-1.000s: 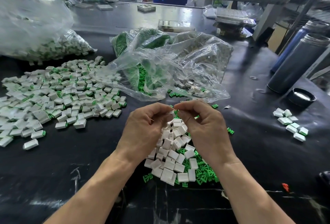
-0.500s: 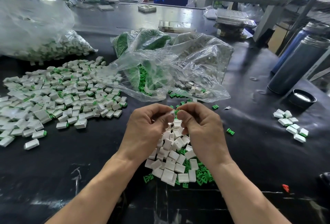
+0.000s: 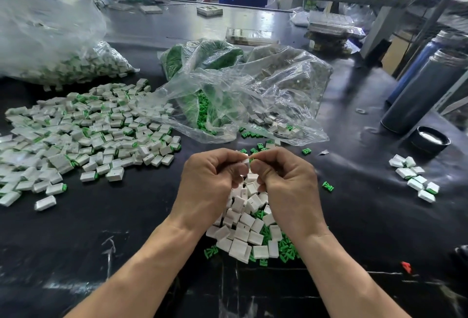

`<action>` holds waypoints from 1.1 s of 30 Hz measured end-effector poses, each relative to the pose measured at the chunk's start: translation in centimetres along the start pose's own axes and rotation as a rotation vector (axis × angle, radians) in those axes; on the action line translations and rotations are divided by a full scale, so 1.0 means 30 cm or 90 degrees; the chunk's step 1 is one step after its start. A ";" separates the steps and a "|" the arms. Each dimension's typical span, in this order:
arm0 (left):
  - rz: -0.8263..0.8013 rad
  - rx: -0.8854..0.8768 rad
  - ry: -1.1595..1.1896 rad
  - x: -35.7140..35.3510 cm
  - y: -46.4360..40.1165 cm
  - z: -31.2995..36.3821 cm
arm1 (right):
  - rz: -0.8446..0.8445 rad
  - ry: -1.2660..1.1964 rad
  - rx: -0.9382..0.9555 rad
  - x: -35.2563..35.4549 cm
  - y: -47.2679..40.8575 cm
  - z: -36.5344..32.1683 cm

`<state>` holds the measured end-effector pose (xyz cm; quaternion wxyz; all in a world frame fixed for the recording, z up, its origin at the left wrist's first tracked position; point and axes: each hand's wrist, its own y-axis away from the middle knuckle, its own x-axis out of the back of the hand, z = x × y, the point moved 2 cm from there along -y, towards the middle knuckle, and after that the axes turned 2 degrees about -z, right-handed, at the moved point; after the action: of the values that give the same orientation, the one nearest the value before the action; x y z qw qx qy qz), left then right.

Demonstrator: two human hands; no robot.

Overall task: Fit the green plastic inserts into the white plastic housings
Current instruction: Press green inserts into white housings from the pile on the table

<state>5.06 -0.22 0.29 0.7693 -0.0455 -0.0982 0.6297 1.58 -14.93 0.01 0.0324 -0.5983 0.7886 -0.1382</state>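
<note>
My left hand (image 3: 210, 183) and my right hand (image 3: 286, 181) meet fingertip to fingertip above the middle of the black table. My left hand pinches a small white housing (image 3: 246, 162). My right hand's thumb and fingers press against its open end; the green insert there is mostly hidden. Under both hands lies a pile of white housings (image 3: 247, 231) mixed with loose green inserts (image 3: 287, 249). A wide spread of fitted white-and-green pieces (image 3: 83, 135) covers the table's left side.
An open clear bag (image 3: 248, 99) with green inserts and some housings lies just beyond my hands. A second full bag (image 3: 50, 46) sits at the far left. A small group of fitted pieces (image 3: 415, 178), a black cap (image 3: 430, 139) and two flasks (image 3: 425, 89) stand to the right.
Both hands stay together in nearly the same spot; the fingertips have closed tighter on the piece and shifted slightly.
</note>
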 end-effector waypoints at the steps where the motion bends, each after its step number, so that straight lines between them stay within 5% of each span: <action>1: 0.000 -0.004 -0.010 -0.001 0.000 -0.002 | 0.002 0.004 0.003 0.003 -0.001 -0.001; 10: 0.011 -0.027 -0.004 0.005 -0.006 0.023 | 0.015 -0.108 -0.064 -0.009 -0.006 -0.019; 19: -0.041 -0.047 0.009 -0.014 -0.013 0.029 | -0.155 -0.207 -0.215 -0.049 -0.006 -0.010; 33: -0.086 -0.026 0.098 -0.073 0.006 0.036 | -0.004 -0.249 -0.185 -0.075 0.007 -0.031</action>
<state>4.26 -2.38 1.11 0.8144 -0.1026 -0.0546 0.5686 1.81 -12.55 0.60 0.0973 -0.6146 0.7770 0.0954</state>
